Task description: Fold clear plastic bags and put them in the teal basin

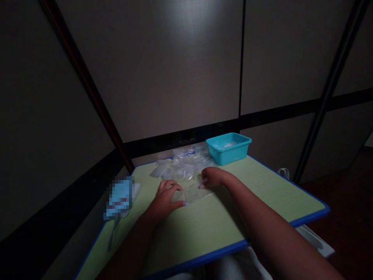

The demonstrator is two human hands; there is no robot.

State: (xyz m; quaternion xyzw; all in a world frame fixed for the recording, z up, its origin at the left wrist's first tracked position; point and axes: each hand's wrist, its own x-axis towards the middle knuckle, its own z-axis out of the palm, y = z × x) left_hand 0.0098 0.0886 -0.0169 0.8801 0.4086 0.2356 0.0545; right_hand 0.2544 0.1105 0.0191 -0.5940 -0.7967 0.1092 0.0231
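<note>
A clear plastic bag (194,193) lies flat on the pale green table in front of me. My left hand (169,196) rests at the bag's left end, fingers spread, with the thumb tip touching its near edge. Over the bag's far right part, my right hand (213,177) has its fingers curled in and pinches the plastic. Just beyond both hands spreads a loose heap of clear plastic bags (186,165), crumpled and overlapping. What lies under the right palm is hidden.
A turquoise plastic basin (230,153) with something pale and clear inside stands at the table's far right. On the left edge lies a blurred-out light blue object (119,197) beside a whitish item. The table (271,194) has a blue rim; dark panels rise behind it.
</note>
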